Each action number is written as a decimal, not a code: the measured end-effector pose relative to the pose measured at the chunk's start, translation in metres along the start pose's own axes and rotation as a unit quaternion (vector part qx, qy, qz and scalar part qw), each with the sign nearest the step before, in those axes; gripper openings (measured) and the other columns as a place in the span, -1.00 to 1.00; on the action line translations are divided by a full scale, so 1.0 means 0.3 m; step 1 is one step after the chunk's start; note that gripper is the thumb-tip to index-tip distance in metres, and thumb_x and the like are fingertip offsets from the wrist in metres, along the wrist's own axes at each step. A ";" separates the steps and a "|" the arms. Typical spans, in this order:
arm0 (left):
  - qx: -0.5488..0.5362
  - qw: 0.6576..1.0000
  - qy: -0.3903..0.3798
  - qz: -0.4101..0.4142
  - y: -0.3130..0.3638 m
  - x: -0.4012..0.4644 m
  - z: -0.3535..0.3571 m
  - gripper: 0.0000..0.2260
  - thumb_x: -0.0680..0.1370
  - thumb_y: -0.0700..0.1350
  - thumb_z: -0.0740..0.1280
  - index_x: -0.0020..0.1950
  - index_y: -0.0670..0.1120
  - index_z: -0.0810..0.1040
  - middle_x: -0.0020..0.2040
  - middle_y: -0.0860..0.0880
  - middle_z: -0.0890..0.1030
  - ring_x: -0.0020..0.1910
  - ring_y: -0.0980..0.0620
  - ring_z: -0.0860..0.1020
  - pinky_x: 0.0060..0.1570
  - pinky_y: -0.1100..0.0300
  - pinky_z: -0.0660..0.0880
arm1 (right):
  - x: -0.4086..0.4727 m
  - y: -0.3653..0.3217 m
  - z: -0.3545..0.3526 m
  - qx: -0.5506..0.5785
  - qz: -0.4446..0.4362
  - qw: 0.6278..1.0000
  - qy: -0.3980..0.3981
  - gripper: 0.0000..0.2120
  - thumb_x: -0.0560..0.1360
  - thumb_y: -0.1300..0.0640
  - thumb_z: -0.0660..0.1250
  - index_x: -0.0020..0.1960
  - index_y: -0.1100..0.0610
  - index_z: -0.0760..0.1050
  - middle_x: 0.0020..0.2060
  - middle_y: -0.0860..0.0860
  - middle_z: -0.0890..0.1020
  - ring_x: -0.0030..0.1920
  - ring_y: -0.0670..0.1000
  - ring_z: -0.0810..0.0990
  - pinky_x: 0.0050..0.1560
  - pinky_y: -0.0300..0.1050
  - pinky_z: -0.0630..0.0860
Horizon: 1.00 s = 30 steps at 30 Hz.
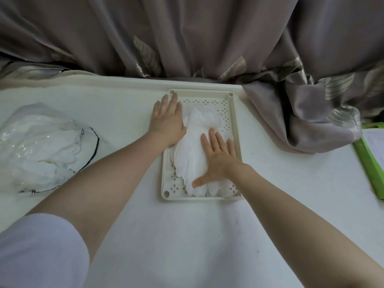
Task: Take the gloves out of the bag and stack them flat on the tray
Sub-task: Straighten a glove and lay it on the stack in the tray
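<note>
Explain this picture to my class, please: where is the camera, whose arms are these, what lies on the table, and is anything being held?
There is no machine here. The single picture comes from a camera worn on a person's head, looking forward and down, so the two bare arms are that person's own.

On the white table stands a cream perforated tray with a stack of white gloves lying in it. The left hand lies flat over the tray's far left corner, beside the gloves. The right hand, wearing a ring, presses flat on the stack. Neither hand has a grip on anything; the fingers are straight.

At the far left lies a clear plastic bag with more white gloves inside. A green board shows at the right edge, and a curtain hangs behind.
</note>
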State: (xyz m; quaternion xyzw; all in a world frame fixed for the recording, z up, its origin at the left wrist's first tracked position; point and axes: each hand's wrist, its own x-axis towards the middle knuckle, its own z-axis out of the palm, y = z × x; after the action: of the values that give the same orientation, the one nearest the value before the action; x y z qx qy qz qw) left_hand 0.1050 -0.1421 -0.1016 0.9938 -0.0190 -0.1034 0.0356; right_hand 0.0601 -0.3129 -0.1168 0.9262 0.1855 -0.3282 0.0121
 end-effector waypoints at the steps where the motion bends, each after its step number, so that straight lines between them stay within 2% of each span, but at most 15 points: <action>1: -0.038 0.997 0.062 0.020 0.004 -0.030 -0.006 -0.40 0.58 0.02 0.19 0.53 -0.17 0.07 0.56 -0.14 -0.10 0.53 -0.14 -0.11 0.46 -0.01 -0.17 | -0.008 0.000 -0.011 -0.002 0.001 1.000 -0.001 0.36 0.14 -0.52 0.34 0.46 0.04 -0.53 0.42 0.06 -0.52 0.43 0.07 -0.52 0.42 0.19 -0.43; 3: -0.087 0.976 0.172 0.100 0.008 -0.101 -0.005 -0.50 0.53 0.00 0.29 0.43 -0.14 0.30 0.51 -0.20 0.12 0.50 -0.18 0.06 0.43 -0.03 -0.12 | -0.031 0.001 -0.031 0.002 -0.008 1.000 0.023 0.33 0.17 -0.53 0.32 0.48 0.03 -0.50 0.44 0.02 -0.49 0.45 0.06 -0.50 0.41 0.19 -0.45; 4: -0.067 0.969 0.178 0.155 0.007 -0.140 0.000 -0.54 0.51 0.05 0.32 0.36 -0.08 0.39 0.50 -0.19 0.15 0.49 -0.19 0.07 0.41 -0.07 -0.16 | -0.045 0.000 -0.034 0.006 -0.015 0.999 0.044 0.31 0.18 -0.52 0.31 0.48 0.04 -0.48 0.46 0.01 -0.47 0.46 0.05 -0.48 0.41 0.18 -0.45; 6: 0.019 0.977 0.071 0.199 0.002 -0.198 0.032 -0.49 0.48 0.23 0.28 0.36 0.04 0.39 0.55 -0.12 -0.04 0.52 -0.16 -0.14 0.37 -0.13 -0.36 | -0.072 -0.003 -0.022 0.006 -0.027 0.997 0.068 0.30 0.20 -0.51 0.31 0.49 0.05 -0.46 0.47 0.00 -0.44 0.47 0.05 -0.45 0.43 0.16 -0.42; 8: 0.069 0.988 -0.043 0.131 -0.017 -0.228 0.059 -0.28 0.41 0.38 0.24 0.48 0.09 0.21 0.55 -0.04 -0.25 0.50 -0.14 -0.32 0.33 -0.20 -0.44 | -0.098 -0.006 0.012 0.005 -0.013 0.998 0.057 0.29 0.22 -0.47 0.35 0.50 0.06 -0.45 0.48 0.02 -0.42 0.48 0.06 -0.43 0.46 0.12 -0.38; 10: 0.058 0.992 -0.092 0.070 -0.043 -0.229 0.063 -0.11 0.34 0.46 0.22 0.54 0.12 -0.01 0.54 -0.03 -0.30 0.48 -0.14 -0.35 0.33 -0.22 -0.43 | -0.114 -0.003 0.033 0.030 0.015 0.998 0.045 0.28 0.24 -0.43 0.37 0.50 0.07 -0.44 0.49 0.03 -0.42 0.48 0.07 -0.43 0.47 0.09 -0.35; 12: 0.044 0.991 -0.095 0.079 -0.067 -0.241 0.043 -0.09 0.35 0.46 0.20 0.54 0.13 -0.09 0.54 -0.01 -0.29 0.49 -0.13 -0.33 0.36 -0.19 -0.40 | -0.125 -0.014 0.015 0.058 0.027 0.997 0.048 0.26 0.24 -0.43 0.37 0.52 0.07 -0.41 0.49 0.03 -0.41 0.48 0.07 -0.43 0.47 0.09 -0.35; 14: 0.028 0.993 -0.052 0.106 -0.107 -0.284 0.014 -0.18 0.42 0.40 0.19 0.55 0.12 -0.06 0.56 0.01 -0.23 0.51 -0.09 -0.27 0.40 -0.13 -0.36 | -0.141 -0.067 -0.028 0.065 0.008 0.995 0.077 0.18 0.29 -0.44 0.32 0.54 0.06 -0.33 0.50 0.03 -0.39 0.48 0.08 -0.43 0.46 0.12 -0.36; 16: 0.006 0.992 0.003 0.127 -0.158 -0.333 -0.016 -0.36 0.51 0.25 0.20 0.53 0.08 0.11 0.57 -0.01 -0.15 0.52 -0.08 -0.21 0.43 -0.04 -0.31 | -0.144 -0.143 -0.079 0.091 -0.021 0.988 0.126 -0.03 0.41 -0.35 0.27 0.57 0.06 -0.14 0.52 0.06 -0.32 0.50 0.10 -0.39 0.47 0.13 -0.33; 18: -0.016 0.989 0.040 0.140 -0.237 -0.374 -0.032 -0.56 0.55 0.08 0.24 0.40 0.00 0.37 0.57 -0.04 -0.06 0.53 -0.09 -0.15 0.42 0.06 -0.26 | -0.140 -0.239 -0.118 0.117 -0.052 0.978 0.165 -0.28 0.50 -0.20 0.26 0.53 0.06 0.09 0.54 0.09 -0.21 0.52 0.11 -0.30 0.48 0.09 -0.23; 20: -0.030 0.988 0.056 0.144 -0.342 -0.411 -0.055 -0.71 0.53 -0.03 0.29 0.22 -0.05 0.53 0.55 -0.05 0.04 0.53 -0.10 -0.10 0.41 0.12 -0.21 | -0.133 -0.359 -0.139 0.140 -0.100 0.961 0.217 -0.50 0.54 -0.04 0.26 0.43 0.10 0.30 0.54 0.12 0.02 0.54 0.12 -0.09 0.47 -0.02 -0.05; 23: -0.006 0.980 0.119 0.162 -0.495 -0.458 -0.099 -0.91 0.46 -0.19 0.37 -0.06 -0.13 0.63 0.49 -0.16 0.24 0.49 -0.25 0.10 0.41 -0.03 -0.06 | -0.126 -0.539 -0.148 0.186 -0.177 0.924 0.285 -0.75 0.55 0.18 0.24 0.20 0.19 0.51 0.33 0.10 0.44 0.36 0.11 0.33 0.26 -0.14 0.26; 25: 0.019 0.974 0.172 0.146 -0.581 -0.489 -0.114 -0.93 0.40 -0.28 0.38 -0.19 -0.14 0.62 0.41 -0.24 0.36 0.41 -0.37 0.24 0.35 -0.20 0.08 | -0.112 -0.643 -0.140 0.199 -0.200 0.918 0.279 -0.78 0.55 0.23 0.20 0.13 0.20 0.55 0.19 0.08 0.53 0.21 0.10 0.46 0.15 -0.08 0.40; 27: 0.030 0.974 0.198 0.103 -0.658 -0.515 -0.126 -0.88 0.40 -0.30 0.38 -0.16 -0.12 0.65 0.44 -0.24 0.31 0.42 -0.39 0.20 0.35 -0.25 0.06 | -0.079 -0.734 -0.130 0.204 -0.206 0.922 0.257 -0.77 0.55 0.24 0.19 0.15 0.20 0.54 0.17 0.08 0.53 0.16 0.10 0.50 0.13 -0.01 0.44; 30: 0.026 0.989 0.147 0.014 -0.761 -0.538 -0.145 -0.72 0.48 -0.17 0.35 0.17 0.02 0.60 0.55 -0.15 0.03 0.51 -0.26 -0.05 0.43 -0.13 -0.12 | -0.028 -0.854 -0.125 0.252 -0.174 0.930 0.205 -0.65 0.57 0.23 0.19 0.36 0.22 0.35 0.36 0.13 0.34 0.27 0.14 0.44 0.23 -0.06 0.37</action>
State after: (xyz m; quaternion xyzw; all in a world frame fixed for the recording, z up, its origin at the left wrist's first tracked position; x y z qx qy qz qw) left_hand -0.0369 0.0955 -0.0433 0.9984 -0.0304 0.0452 0.0140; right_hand -0.0133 -0.0719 -0.0567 0.8993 0.2532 -0.1637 -0.3168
